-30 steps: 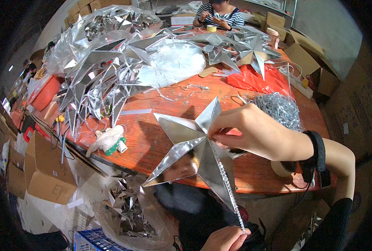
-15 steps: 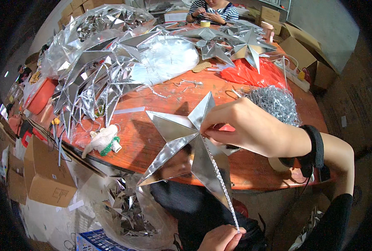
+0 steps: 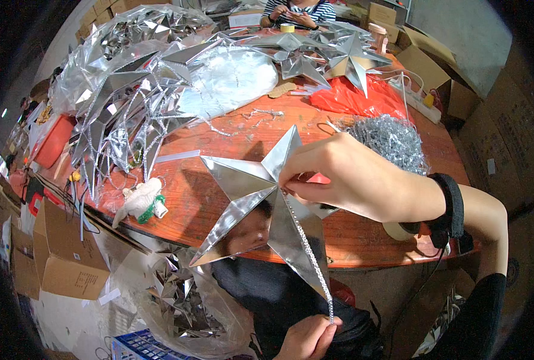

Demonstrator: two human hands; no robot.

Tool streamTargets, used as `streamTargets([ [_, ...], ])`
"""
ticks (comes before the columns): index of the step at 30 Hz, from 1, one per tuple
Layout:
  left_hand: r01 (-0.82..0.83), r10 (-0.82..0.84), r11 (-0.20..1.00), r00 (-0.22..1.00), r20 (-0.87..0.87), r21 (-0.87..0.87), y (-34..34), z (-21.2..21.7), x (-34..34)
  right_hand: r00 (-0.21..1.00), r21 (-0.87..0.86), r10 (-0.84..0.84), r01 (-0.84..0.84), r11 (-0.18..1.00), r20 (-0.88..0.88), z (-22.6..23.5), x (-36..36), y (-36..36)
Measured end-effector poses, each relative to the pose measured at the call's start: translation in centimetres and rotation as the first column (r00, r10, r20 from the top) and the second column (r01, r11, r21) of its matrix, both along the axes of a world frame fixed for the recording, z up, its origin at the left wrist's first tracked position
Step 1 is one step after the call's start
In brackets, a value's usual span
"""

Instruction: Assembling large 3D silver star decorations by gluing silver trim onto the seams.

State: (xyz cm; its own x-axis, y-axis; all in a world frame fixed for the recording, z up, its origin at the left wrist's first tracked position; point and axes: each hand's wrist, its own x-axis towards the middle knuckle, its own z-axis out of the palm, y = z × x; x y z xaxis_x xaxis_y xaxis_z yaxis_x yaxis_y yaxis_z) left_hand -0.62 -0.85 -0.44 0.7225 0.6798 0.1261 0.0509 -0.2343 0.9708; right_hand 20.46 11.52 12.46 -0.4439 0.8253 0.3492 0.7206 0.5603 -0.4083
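Observation:
A silver mirror-finished five-pointed star [image 3: 267, 201] is tilted over the table's near edge, its longest visible point aimed down at me. A thin, glittering silver trim [image 3: 307, 246] runs along the right side of that point. At its lower end my left hand [image 3: 310, 337] is closed, pinching the star's tip and the trim between thumb and finger. Near the star's centre my right hand [image 3: 342, 177] has its fingers pinched together on the trim's upper end. The right hand covers the star's right-hand point.
On the red-brown table [image 3: 219, 141] lie finished-looking stars [image 3: 126, 114] at left, a plastic bag [image 3: 234, 81], a red bag [image 3: 354, 99] and tangled silver tinsel [image 3: 390, 141]. A person [image 3: 300, 13] sits across. A cardboard box [image 3: 69, 255] and a blue crate [image 3: 144, 347] stand below.
The view has shifted a little, moving the whole scene slightly left. Both hands keep the same hold on the star and trim, with hardly any movement between them.

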Motion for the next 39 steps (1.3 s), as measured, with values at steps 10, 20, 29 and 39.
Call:
streamTargets([
  [10, -0.062, 0.13, 0.897, 0.983, -0.128, 0.437, 3.3, -3.0, 0.2, 0.995, -0.086, -0.097, 0.098, 0.991, 0.017, 1.8, 0.4, -1.2],
  [20, -0.601, 0.562, 0.796, 0.776, 0.286, 0.066, 6.2, 1.6, -2.7, 0.97, -0.569, -0.243, 0.204, 0.797, 0.008, 6.5, 3.6, -15.6],
  [29, -0.599, 0.559, 0.796, 0.783, 0.274, 0.089, 12.3, 1.4, -3.5, 0.897, -0.406, -0.33, 0.195, 0.893, -0.295, -0.8, 2.7, -19.7],
  [39, -0.735, 0.718, 0.572, 0.664, 0.211, 0.365, 8.7, 2.1, -5.7, 0.932, -0.335, -0.129, 0.008, 0.942, -0.34, -2.4, 5.2, -18.3],
])
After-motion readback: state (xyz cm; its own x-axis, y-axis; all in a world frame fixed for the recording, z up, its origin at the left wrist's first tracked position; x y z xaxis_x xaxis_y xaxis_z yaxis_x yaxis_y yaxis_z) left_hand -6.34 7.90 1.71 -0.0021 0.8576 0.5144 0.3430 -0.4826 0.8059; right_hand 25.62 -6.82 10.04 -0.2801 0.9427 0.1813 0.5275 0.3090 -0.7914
